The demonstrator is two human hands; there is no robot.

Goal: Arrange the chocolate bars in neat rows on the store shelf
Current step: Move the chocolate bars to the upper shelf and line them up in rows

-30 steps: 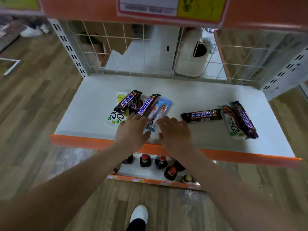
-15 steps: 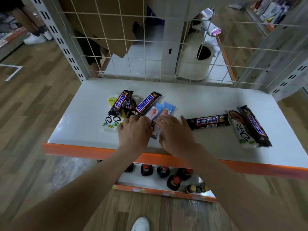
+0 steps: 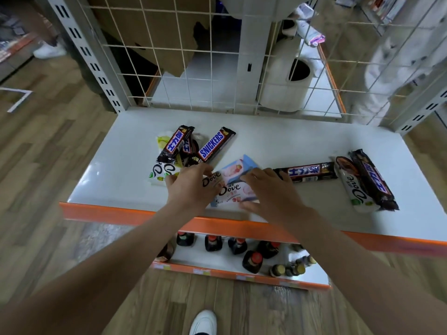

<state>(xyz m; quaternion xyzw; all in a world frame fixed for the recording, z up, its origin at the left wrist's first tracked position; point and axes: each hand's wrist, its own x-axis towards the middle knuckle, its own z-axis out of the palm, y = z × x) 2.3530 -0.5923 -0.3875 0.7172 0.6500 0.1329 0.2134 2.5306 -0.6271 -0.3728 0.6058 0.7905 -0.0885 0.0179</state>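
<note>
While both hands work near the orange front lip of the white metal shelf (image 3: 278,139), the left hand (image 3: 193,187) and right hand (image 3: 271,189) each grasp the pale pink-and-blue Dove chocolate bars (image 3: 233,187) between them. Behind these bars lies a heap of dark Snickers bars (image 3: 214,146); beside the right hand, toward the shelf's right end, lies a single dark Snickers bar (image 3: 307,171).
</note>
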